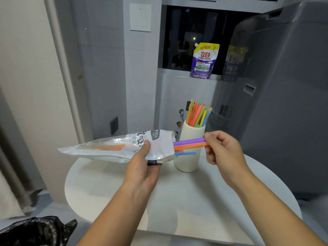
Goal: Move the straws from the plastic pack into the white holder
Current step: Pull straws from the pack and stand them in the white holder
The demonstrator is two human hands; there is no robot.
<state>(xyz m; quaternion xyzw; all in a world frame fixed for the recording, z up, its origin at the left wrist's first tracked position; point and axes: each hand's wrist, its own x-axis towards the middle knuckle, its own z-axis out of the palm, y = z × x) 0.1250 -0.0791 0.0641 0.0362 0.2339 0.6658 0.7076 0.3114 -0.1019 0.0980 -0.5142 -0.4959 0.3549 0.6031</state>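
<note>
My left hand (144, 166) grips the plastic pack (113, 148), held level above the table with its open mouth to the right. Purple, pink and orange straws (189, 143) stick out of the mouth, and my right hand (222, 148) pinches their ends. A blue straw (186, 153) and a red one poke out just below, untouched. Behind them the white holder (186, 162) stands upright on the table with several coloured straws (197, 114) fanned out of its top. More orange straws show faintly through the pack.
The round white table (110, 189) carries the holder. A grey washing machine (284, 103) rises on the right. A purple detergent pouch (204, 61) stands on the window ledge. A black bin bag (35, 231) sits at the lower left, and a curtain hangs at far left.
</note>
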